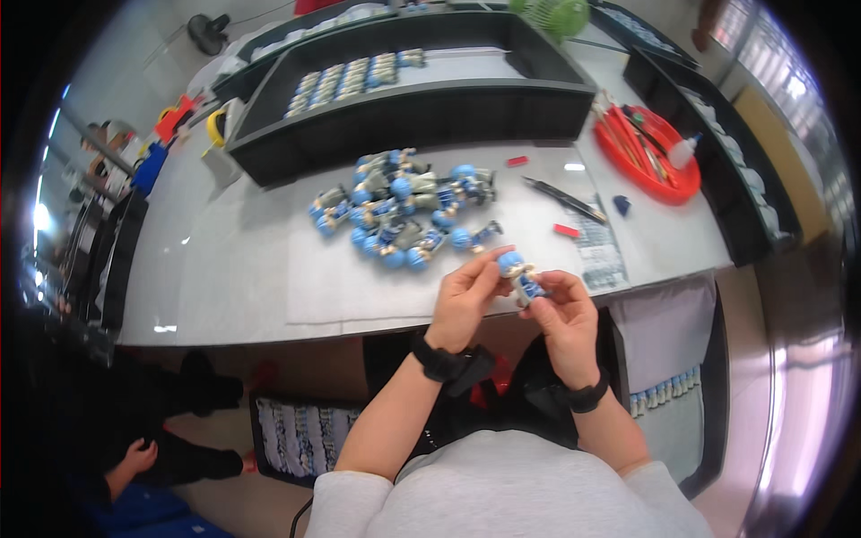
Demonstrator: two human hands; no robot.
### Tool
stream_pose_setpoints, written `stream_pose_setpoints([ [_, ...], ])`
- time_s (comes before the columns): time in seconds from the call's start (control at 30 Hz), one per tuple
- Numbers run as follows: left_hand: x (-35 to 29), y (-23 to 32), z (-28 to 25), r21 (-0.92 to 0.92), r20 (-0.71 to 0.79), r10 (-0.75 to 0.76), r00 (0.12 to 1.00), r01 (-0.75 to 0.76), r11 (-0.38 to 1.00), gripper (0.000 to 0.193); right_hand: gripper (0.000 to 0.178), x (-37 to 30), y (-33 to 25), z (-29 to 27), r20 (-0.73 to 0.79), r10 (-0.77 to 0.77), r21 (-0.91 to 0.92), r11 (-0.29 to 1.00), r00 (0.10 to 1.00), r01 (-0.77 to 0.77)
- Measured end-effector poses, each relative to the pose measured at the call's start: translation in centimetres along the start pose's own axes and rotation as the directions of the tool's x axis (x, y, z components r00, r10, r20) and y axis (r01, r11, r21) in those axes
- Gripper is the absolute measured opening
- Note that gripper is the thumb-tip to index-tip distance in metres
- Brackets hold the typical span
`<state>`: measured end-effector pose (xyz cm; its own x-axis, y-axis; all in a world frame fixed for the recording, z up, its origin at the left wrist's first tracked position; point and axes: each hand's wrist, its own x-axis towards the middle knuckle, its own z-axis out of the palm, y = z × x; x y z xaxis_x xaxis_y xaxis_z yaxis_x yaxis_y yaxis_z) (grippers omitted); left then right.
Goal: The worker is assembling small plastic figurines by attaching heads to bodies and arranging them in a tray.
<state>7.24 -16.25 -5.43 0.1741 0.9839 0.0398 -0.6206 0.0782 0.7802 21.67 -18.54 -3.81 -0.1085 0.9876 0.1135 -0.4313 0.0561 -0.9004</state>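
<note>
Between both hands, just over the table's near edge, I hold a small toy figurine (527,285) with a light blue head and a blue-and-grey body. My left hand (466,300) pinches it near the head with thumb and forefinger. My right hand (565,318) grips its lower body between thumb and fingers. Beyond my left hand lies a loose heap of similar figurines (395,211), tumbled in different directions. One figurine (475,237) rests at the heap's near right edge, closest to my hands.
A large black tray (413,117) with rows of figurines stands behind the heap. To the right are a craft knife (565,199), a red block (566,230) and a red tool dish (686,186). More trays (291,439) sit below the table. A person's hand (139,455) shows lower left.
</note>
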Motion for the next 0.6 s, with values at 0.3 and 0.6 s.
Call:
stream_pose_setpoints([
  [0.3,-0.8,-0.4,0.4,0.083,0.011,0.039,0.999,-0.040,0.996,0.024,0.030,-1.6,0.0,-1.3,0.001,0.021,0.092,0.996,1.000,-0.021],
  [0.6,-0.1,-0.3,0.7,0.228,0.037,-0.020,0.999,0.011,0.974,0.022,0.029,-1.9,0.1,-1.9,0.095,-0.043,-0.015,0.999,0.995,0.045],
])
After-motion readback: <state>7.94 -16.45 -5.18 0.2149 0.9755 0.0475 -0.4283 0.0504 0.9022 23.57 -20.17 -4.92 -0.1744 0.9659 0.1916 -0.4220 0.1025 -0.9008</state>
